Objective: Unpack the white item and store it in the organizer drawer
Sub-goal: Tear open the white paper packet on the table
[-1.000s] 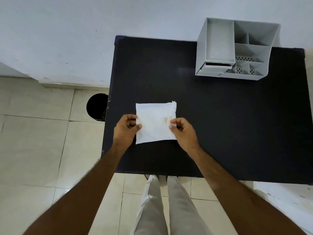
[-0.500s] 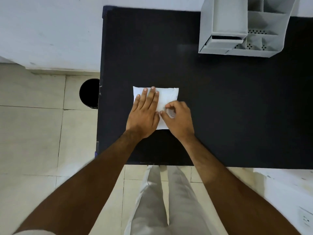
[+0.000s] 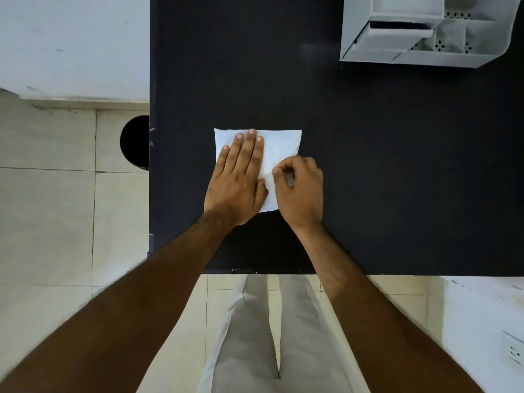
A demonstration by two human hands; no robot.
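A flat white packet (image 3: 280, 146) lies on the black table (image 3: 368, 165) near its front left part. My left hand (image 3: 241, 177) rests flat on the packet's left half, fingers together and stretched out, pressing it down. My right hand (image 3: 300, 191) is curled over the packet's right lower part, fingertips pinched at its surface; what they pinch is too small to tell. The grey organizer (image 3: 425, 32) stands at the table's far right, its small drawer (image 3: 397, 32) pulled slightly out at the left front.
A black round bin (image 3: 136, 143) stands on the tiled floor beside the table's left edge. A white wall runs behind it. My legs are below the table's front edge. A wall socket (image 3: 513, 350) is at the lower right.
My left hand went from holding the packet's left edge to lying flat on it. My right hand shifted a little right and curled tighter. The view moved closer to the table.
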